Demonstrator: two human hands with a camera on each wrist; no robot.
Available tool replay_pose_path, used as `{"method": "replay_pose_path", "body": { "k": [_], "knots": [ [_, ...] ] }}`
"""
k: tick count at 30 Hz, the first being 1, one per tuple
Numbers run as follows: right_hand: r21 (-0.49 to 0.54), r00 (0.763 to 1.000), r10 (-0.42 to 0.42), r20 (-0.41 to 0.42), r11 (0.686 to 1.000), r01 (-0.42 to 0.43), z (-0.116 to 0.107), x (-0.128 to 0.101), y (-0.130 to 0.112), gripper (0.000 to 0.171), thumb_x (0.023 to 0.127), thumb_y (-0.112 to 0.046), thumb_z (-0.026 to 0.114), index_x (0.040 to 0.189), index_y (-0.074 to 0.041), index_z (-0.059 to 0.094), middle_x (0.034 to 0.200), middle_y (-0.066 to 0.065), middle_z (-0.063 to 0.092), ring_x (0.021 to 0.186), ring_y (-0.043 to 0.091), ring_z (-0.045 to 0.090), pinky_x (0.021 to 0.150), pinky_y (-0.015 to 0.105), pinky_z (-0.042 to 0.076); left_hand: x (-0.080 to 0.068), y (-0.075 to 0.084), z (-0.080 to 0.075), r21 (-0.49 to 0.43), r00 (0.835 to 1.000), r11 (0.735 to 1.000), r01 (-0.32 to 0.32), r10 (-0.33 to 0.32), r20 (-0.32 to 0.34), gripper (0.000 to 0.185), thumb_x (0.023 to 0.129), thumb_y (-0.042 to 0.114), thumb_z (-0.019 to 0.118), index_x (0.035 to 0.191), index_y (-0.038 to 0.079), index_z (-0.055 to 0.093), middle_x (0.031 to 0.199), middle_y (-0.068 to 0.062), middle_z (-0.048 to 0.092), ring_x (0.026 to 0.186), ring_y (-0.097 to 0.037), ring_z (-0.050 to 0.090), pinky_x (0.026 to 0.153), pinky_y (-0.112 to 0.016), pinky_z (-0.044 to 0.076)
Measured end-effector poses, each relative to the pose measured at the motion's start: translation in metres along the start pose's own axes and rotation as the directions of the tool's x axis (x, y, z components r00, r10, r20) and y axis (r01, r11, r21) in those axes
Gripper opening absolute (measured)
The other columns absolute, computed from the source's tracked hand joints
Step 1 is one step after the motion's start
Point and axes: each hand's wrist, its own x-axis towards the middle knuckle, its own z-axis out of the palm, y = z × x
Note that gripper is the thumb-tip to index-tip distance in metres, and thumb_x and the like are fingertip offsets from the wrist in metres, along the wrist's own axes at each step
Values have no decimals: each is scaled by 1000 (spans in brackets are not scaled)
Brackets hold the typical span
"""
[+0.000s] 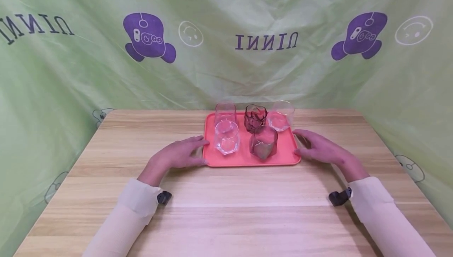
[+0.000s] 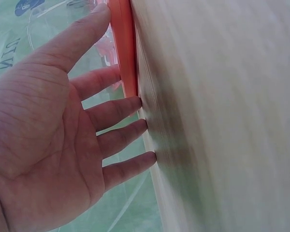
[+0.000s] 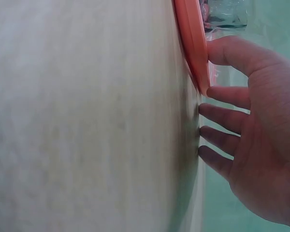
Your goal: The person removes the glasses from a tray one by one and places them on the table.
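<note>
A coral tray (image 1: 244, 161) sits at the middle of the wooden table (image 1: 226, 209) and carries several glasses: clear ones (image 1: 227, 137), a dark red one (image 1: 255, 117) and a smoky one (image 1: 263, 142). My left hand (image 1: 198, 150) lies flat at the tray's left edge, fingers straight. My right hand (image 1: 304, 143) lies the same way at the right edge. In the left wrist view the left hand (image 2: 104, 82) has its thumb at the tray rim (image 2: 123, 43) and its fingertips on the table. The right wrist view shows the right hand (image 3: 232, 96) mirrored against the tray (image 3: 191, 38).
A green printed cloth (image 1: 226, 32) hangs behind and around the table. Bare wood stretches to the left, right and front of the tray. Small black wrist cameras (image 1: 163, 197) sit at both cream sleeves.
</note>
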Motion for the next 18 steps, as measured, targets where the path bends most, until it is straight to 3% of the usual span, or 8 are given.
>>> {"method": "replay_pose_path", "body": {
  "k": [10, 18],
  "knots": [
    [46, 999, -42, -6, 998, 42, 3, 0, 3, 74, 97, -26, 74, 156, 3, 37, 158, 27, 36, 147, 48, 27, 116, 64, 26, 0, 1, 1, -9, 1000, 1000, 10, -9, 12, 78, 94, 54, 71, 158, 17, 44, 164, -15, 32, 148, -38, 33, 116, -56, 33],
    [-47, 997, -65, -42, 997, 63, 1, -3, 6, 72, 97, -32, 73, 155, -2, 42, 157, 28, 37, 144, 50, 30, 113, 69, 27, -1, 1, -1, -4, 1000, 1000, 11, -11, 8, 78, 94, 54, 69, 158, 17, 44, 165, -14, 32, 149, -37, 32, 116, -61, 31]
  ]
}}
